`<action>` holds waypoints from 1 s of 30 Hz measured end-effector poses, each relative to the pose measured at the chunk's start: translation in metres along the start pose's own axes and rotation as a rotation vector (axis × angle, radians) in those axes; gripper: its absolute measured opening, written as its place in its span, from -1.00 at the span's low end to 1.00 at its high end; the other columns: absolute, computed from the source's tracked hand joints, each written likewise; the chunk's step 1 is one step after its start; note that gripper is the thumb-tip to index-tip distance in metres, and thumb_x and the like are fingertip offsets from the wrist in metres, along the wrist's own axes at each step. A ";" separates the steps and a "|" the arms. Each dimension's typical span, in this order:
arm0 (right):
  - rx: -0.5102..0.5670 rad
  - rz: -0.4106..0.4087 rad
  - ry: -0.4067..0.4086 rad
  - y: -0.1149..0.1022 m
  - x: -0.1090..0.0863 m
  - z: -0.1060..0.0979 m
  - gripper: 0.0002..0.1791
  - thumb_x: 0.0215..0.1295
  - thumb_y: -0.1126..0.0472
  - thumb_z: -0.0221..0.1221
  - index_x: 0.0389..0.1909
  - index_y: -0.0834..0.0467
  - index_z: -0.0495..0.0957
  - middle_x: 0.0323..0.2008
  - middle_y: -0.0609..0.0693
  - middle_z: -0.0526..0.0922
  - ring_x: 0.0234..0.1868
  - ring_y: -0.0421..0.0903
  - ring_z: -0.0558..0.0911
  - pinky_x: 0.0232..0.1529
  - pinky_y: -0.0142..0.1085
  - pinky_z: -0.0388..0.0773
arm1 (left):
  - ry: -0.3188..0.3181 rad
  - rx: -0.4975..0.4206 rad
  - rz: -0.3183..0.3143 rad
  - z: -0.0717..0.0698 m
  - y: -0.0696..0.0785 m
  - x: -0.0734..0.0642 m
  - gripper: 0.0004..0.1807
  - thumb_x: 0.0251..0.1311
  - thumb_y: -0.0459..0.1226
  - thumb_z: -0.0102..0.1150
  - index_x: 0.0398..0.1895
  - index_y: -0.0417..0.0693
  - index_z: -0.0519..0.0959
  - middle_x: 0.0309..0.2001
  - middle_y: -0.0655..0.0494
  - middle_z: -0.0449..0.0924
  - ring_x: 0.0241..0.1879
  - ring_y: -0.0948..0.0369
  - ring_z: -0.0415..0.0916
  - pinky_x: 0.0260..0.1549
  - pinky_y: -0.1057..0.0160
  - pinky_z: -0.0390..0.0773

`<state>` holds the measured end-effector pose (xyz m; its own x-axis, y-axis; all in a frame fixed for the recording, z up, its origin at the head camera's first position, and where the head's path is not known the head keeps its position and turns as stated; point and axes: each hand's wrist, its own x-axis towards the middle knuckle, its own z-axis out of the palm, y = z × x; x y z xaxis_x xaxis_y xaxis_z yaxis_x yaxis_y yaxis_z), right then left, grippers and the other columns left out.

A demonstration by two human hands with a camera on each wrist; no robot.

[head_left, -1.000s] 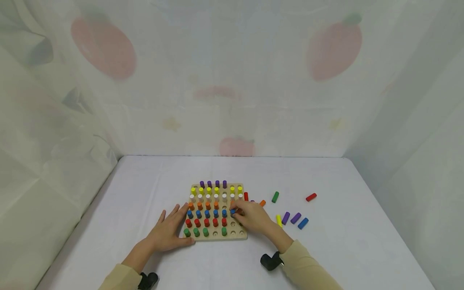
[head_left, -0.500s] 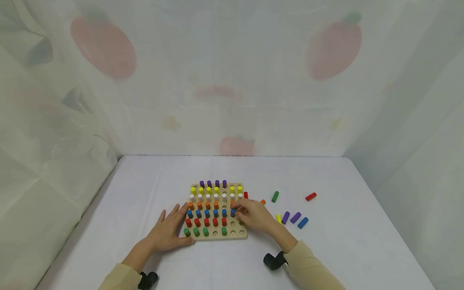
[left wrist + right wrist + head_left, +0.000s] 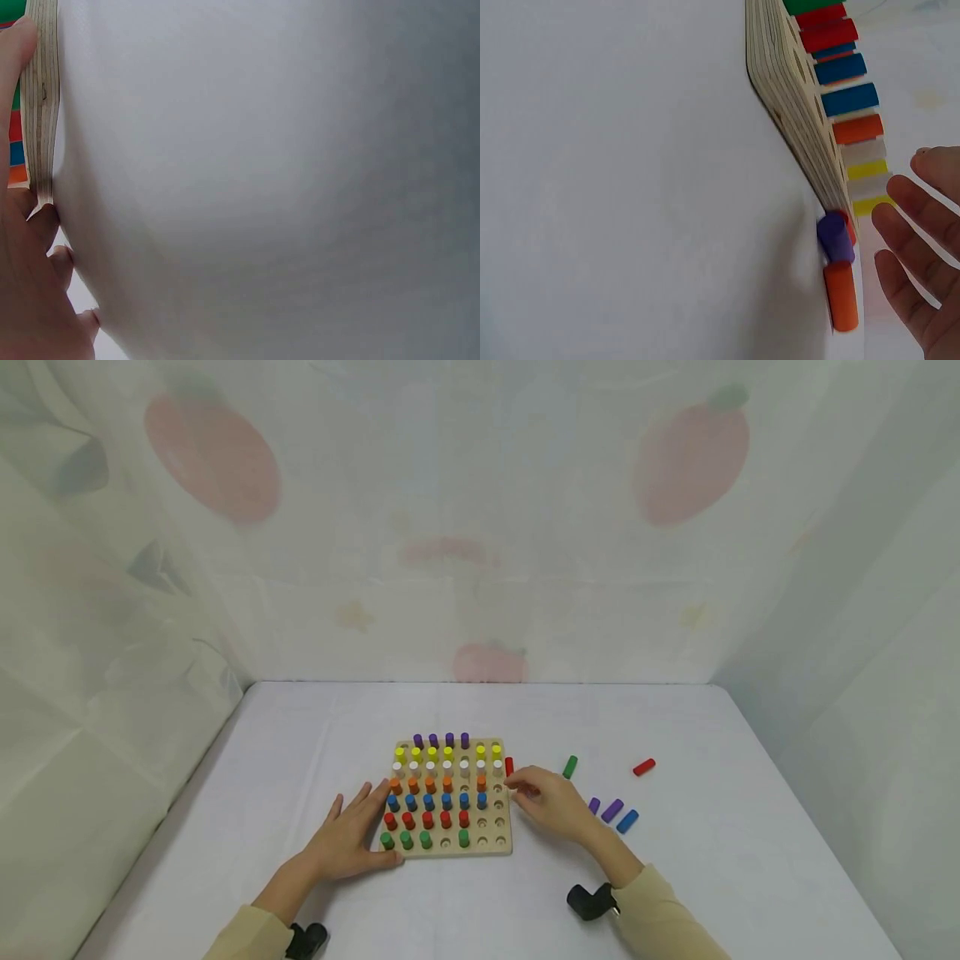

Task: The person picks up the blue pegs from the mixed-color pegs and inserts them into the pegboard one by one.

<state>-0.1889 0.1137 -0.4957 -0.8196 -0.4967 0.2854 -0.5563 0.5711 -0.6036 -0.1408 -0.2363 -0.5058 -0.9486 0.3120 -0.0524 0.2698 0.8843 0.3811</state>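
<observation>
A wooden pegboard (image 3: pixel 491 852) carries rows of purple, yellow, white, orange, blue, red and green pegs. My left hand (image 3: pixel 347 842) lies spread along its left side, fingertips at the edge and thumb at the near left corner. Just off the right edge, my right hand (image 3: pixel 553 802) hovers with bent, slightly parted fingers and nothing between them. A blue peg (image 3: pixel 482 801) stands in the board left of that hand. In the right wrist view, a purple peg (image 3: pixel 835 238) and an orange peg (image 3: pixel 841 296) lie below the fingertips, beside the board.
Loose pegs lie right of the board: a red peg (image 3: pixel 509 767) by its edge, a green peg (image 3: pixel 571 767), another red peg (image 3: pixel 644 767), a purple peg (image 3: pixel 612 810) and a blue peg (image 3: pixel 627 821). A white cloth (image 3: pixel 300 718) covers the table.
My right hand has let go of the blue peg, which stays in the board, and has moved right past the edge. My left hand has stayed in place.
</observation>
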 end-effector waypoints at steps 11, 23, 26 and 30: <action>-0.044 0.044 0.075 0.019 -0.020 -0.022 -0.76 0.15 0.28 0.22 -0.13 0.06 0.57 -0.23 -0.15 0.65 -0.26 -0.30 0.56 -0.25 -0.38 0.59 | 0.002 -0.012 -0.002 -0.001 0.000 -0.001 0.25 -0.29 0.42 0.16 0.44 -0.01 -0.02 0.40 0.00 0.09 0.39 -0.10 -0.06 0.24 -0.34 -0.22; -0.080 0.043 0.177 0.034 -0.042 -0.047 -0.69 0.06 0.33 0.30 -0.13 0.09 0.55 -0.21 -0.10 0.65 -0.21 -0.21 0.60 -0.25 -0.29 0.61 | -0.003 -0.013 -0.010 0.002 -0.001 0.000 0.26 -0.30 0.46 0.12 0.45 0.01 -0.03 0.40 0.01 0.09 0.40 -0.09 -0.08 0.25 -0.33 -0.24; -0.097 0.051 0.199 0.037 -0.048 -0.055 -0.69 0.06 0.33 0.30 -0.13 0.09 0.55 -0.21 -0.12 0.65 -0.20 -0.19 0.60 -0.24 -0.26 0.62 | -0.007 -0.005 -0.012 0.002 -0.001 0.000 0.26 -0.31 0.48 0.09 0.45 0.02 -0.04 0.41 0.02 0.08 0.40 -0.08 -0.08 0.25 -0.34 -0.23; -0.117 0.063 0.214 0.044 -0.057 -0.063 -0.67 0.05 0.33 0.30 -0.12 0.08 0.54 -0.19 -0.12 0.64 -0.19 -0.17 0.61 -0.24 -0.24 0.62 | -0.008 -0.004 -0.013 0.002 -0.001 0.000 0.27 -0.31 0.48 0.09 0.45 0.02 -0.05 0.41 0.02 0.07 0.40 -0.08 -0.08 0.25 -0.33 -0.23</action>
<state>-0.1757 0.2082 -0.4914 -0.8567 -0.3152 0.4083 -0.5048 0.6747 -0.5385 -0.1412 -0.2363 -0.5082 -0.9506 0.3037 -0.0647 0.2572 0.8868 0.3839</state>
